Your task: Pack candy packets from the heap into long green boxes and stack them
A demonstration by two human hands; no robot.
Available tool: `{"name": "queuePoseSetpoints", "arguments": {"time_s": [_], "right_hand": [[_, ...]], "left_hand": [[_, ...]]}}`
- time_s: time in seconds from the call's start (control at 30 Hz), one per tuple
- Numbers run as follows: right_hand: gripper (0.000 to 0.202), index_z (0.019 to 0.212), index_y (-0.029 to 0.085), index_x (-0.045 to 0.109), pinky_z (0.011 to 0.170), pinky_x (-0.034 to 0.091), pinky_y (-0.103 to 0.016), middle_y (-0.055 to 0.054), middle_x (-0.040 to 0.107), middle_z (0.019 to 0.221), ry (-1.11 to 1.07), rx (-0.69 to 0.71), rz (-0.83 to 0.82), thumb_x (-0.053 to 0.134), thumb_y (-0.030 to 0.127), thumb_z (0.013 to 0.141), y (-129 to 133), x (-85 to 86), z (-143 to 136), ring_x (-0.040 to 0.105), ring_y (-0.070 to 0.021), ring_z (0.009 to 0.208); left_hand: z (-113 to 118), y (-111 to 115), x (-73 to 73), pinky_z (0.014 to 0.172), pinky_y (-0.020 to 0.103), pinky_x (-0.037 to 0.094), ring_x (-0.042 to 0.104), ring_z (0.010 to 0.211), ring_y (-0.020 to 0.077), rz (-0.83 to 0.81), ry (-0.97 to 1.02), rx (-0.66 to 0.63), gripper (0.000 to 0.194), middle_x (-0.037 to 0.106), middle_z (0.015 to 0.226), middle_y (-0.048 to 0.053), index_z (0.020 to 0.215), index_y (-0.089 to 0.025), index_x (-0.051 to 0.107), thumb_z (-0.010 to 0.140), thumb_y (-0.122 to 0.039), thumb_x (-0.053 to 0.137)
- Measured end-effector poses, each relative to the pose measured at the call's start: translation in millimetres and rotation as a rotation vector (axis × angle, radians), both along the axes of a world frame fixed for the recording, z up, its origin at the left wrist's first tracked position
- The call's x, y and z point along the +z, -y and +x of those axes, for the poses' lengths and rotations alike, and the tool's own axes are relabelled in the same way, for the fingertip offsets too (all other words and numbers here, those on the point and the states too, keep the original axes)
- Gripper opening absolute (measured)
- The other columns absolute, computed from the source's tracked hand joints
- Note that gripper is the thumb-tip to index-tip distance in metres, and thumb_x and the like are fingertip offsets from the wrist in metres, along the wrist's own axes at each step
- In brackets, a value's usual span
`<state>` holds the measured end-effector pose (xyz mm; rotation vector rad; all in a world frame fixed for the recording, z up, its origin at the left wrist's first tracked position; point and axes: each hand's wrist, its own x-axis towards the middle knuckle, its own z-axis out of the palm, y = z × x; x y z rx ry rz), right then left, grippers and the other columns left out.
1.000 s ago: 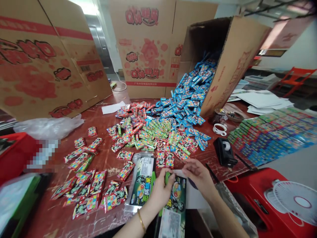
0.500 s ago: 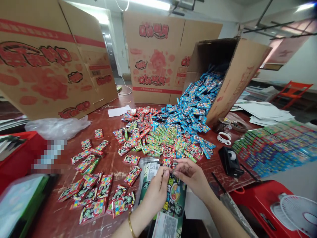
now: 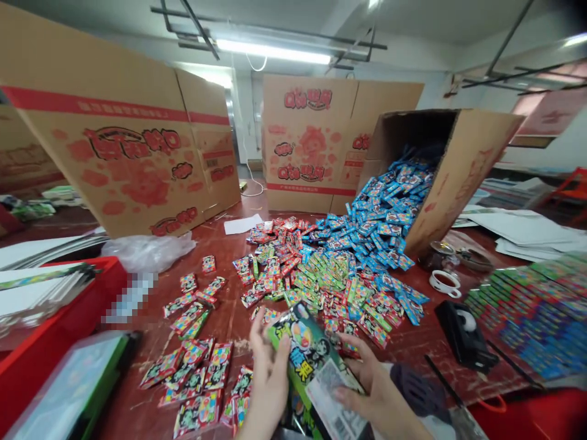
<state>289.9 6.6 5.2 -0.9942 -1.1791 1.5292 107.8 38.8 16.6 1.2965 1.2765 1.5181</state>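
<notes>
Both hands are on a dark green candy packet (image 3: 305, 360) with bright printing and a white barcode label, held tilted at the table's near edge. My left hand (image 3: 270, 366) grips its left side, thumb on the printed face. At the right edge, my right hand (image 3: 371, 382) has its thumb over the white label and its fingers around the side. Beyond the packet lies a heap of small wrapped candies, with green sachets (image 3: 312, 275), red sachets (image 3: 284, 229) and blue sachets (image 3: 367, 226). Several loose red-and-black sachets (image 3: 197, 409) lie left of my hands.
A tipped carton (image 3: 463, 177) spills blue sachets at the back right. Other cartons (image 3: 137, 153) stand behind. A red bin (image 3: 105, 287) is at the left, near a crumpled plastic bag (image 3: 151, 252). At the right are a tape dispenser (image 3: 463, 336), a tape roll (image 3: 444, 284) and printed sheets (image 3: 532, 318).
The packet has turned and tilted in my hands. My fingers have moved from its top edge to its two sides. The view has shifted left and up.
</notes>
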Motion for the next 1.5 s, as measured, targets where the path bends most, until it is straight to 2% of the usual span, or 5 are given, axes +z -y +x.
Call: {"name": "queuePoseSetpoints", "arguments": {"time_s": [0.13,0.23,0.7,0.97,1.5], "right_hand": [[0.077,0.132,0.033,0.034,0.081,0.046,-0.035,-0.001,0.066,0.087,0.494,-0.018,0.15,0.066,0.008,0.066,10,36.1,-3,0.063,-0.0222,0.085],[0.077,0.131,0.031,0.039,0.074,0.046,-0.031,0.0,0.067,0.086,0.529,0.094,0.22,0.069,0.01,0.064,-1,63.2,-1,0.062,-0.02,0.08],[0.042,0.117,0.025,0.045,0.08,0.051,-0.032,-0.006,0.063,0.102,0.056,-0.787,0.374,0.065,0.03,0.08,5,-22.0,-62,0.062,-0.0178,0.091],[0.041,0.118,0.026,0.045,0.079,0.053,-0.032,-0.006,0.061,0.099,-0.068,-0.391,0.235,0.063,0.027,0.082,21,-47.7,-86,0.063,-0.0184,0.09],[0.049,0.132,0.025,0.035,0.084,0.051,-0.033,-0.003,0.07,0.088,0.074,-0.339,0.195,0.056,0.022,0.087,41,-63.4,-65,0.066,-0.0173,0.086]], "left_hand": [[-21,17,21.9,0.108,0.063,0.004,0.026,0.132,0.0369,0.301,-0.737,-0.118,0.058,0.04,0.138,0.011,0.133,-0.029,0.038,0.08,-0.028,0.063],[-26,24,34.0,0.099,0.059,0.034,0.06,0.098,0.0332,0.19,-0.954,-0.535,0.032,0.066,0.097,0.007,0.1,-0.023,0.061,0.073,-0.034,0.072],[-13,53,-22.9,0.089,0.033,0.05,0.047,0.12,0.0269,-0.254,0.095,-0.268,0.062,0.047,0.132,0.012,0.131,-0.024,0.028,0.081,-0.04,0.06],[-31,77,-54.7,0.038,0.018,0.039,0.05,0.049,0.0106,-0.417,0.106,-0.192,0.039,0.055,0.079,-0.001,0.106,-0.024,0.038,0.082,-0.045,0.059],[-25,68,-76.6,0.075,0.026,0.051,0.064,0.084,0.0193,-0.116,0.003,-0.244,0.009,0.068,0.086,0.005,0.078,-0.021,0.07,0.074,-0.028,0.072]]}}
